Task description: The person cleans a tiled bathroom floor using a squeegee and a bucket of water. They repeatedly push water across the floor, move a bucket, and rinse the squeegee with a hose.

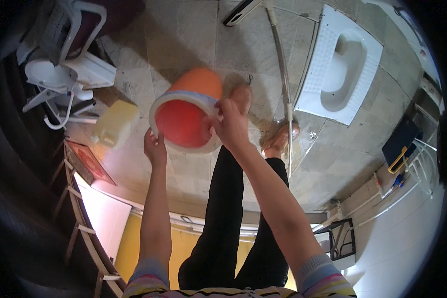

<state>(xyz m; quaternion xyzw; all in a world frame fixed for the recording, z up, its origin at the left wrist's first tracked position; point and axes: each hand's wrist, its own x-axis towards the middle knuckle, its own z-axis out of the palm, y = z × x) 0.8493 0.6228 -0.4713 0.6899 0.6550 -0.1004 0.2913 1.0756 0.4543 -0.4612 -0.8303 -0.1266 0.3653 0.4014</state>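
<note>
Person, short-sleeved striped top [238, 293], bands of yellow, pink, white and dark; left sleeve [151, 270] and right sleeve [315, 273] both end in wide, plain grey-blue cuffs, a bit loose around the arm, with the coloured stripes starting just above. Forearms bare from cuff down, left hand [155, 148] and right hand [232, 124] bare too, slim fingers. Legs in plain black trousers [224, 198], fairly narrow cut, matte; footwear is brown, shiny, rounded-toe shoes [242, 99], finer detail too blurred to tell.
</note>
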